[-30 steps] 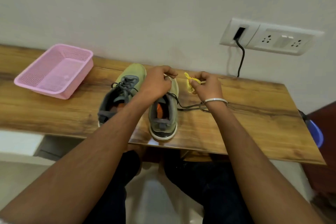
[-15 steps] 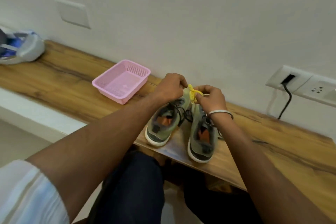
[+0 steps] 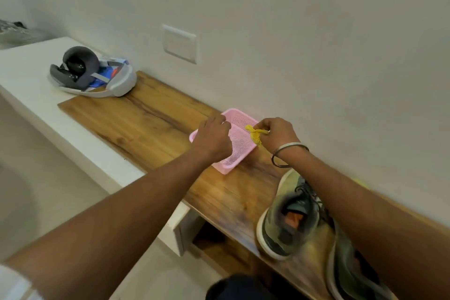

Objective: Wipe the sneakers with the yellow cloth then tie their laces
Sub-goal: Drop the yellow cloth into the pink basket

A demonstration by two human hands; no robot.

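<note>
My right hand (image 3: 276, 134) pinches the crumpled yellow cloth (image 3: 255, 135) over the right side of the pink basket (image 3: 227, 165). My left hand (image 3: 213, 137) hovers above the basket's left part with curled fingers and holds nothing that I can see. Two green-grey sneakers stand at the lower right of the wooden board: the left one (image 3: 287, 221) under my right forearm, the right one (image 3: 353, 273) partly cut off by the frame. Their dark laces lie loose.
The wooden board (image 3: 136, 124) lies on a white ledge along the wall. A grey headset in a white case (image 3: 92, 75) sits at the board's far left end. A blank wall plate (image 3: 179, 42) is above it. My dark-trousered knees are below.
Both hands moved left, away from the sneakers, to above the pink basket, the right one carrying the yellow cloth. The view swung left, so the sneakers now lie at the lower right.
</note>
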